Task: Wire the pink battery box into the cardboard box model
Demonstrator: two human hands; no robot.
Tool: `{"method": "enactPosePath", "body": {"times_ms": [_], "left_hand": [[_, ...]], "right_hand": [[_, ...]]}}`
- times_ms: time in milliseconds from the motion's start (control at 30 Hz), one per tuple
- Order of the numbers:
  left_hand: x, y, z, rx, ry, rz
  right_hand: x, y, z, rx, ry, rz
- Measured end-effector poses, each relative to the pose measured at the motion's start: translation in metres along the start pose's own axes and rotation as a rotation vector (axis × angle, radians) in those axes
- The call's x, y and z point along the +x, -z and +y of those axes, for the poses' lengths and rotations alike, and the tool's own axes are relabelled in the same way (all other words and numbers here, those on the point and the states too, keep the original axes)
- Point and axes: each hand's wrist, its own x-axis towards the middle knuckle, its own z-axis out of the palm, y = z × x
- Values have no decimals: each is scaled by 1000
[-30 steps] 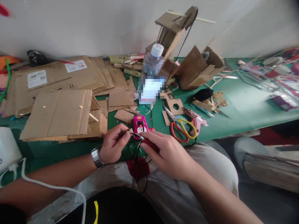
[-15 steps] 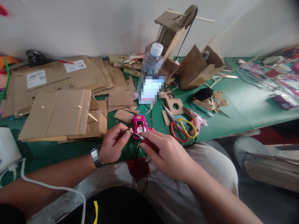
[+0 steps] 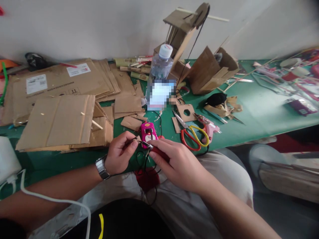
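Observation:
Between its thumb and fingertips my left hand (image 3: 121, 151) pinches a small tan piece (image 3: 138, 138), which looks like cardboard. My right hand (image 3: 178, 162) is wrapped round a red-handled tool (image 3: 163, 156) with a metal collar and a thin shaft. The shaft points left and its tip meets the small piece or lies right by it; the exact contact is too small to tell. Just behind the fingertips sits a pink power strip (image 3: 148, 131) with a lit red light and a plug in it. Black cord (image 3: 142, 161) loops below the hands.
Scissors (image 3: 191, 134) and a pink glue gun (image 3: 210, 128) lie to the right. A plastic bottle (image 3: 161, 64) and a lit, blurred screen (image 3: 159, 96) stand behind. Cardboard sheets (image 3: 59, 81) and a cardboard box (image 3: 57, 121) fill the left. Cardboard models (image 3: 204, 71) stand at the back.
The view has shifted very slightly. Both hands keep their grips on the small piece and the tool, with hardly any visible movement.

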Motion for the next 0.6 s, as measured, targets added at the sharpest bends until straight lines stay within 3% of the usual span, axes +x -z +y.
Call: {"method": "enactPosePath", "body": {"times_ms": [600], "left_hand": [[2, 0, 2, 112, -74, -28]], "right_hand": [[-3, -4, 2, -108, -3, -2]]}}
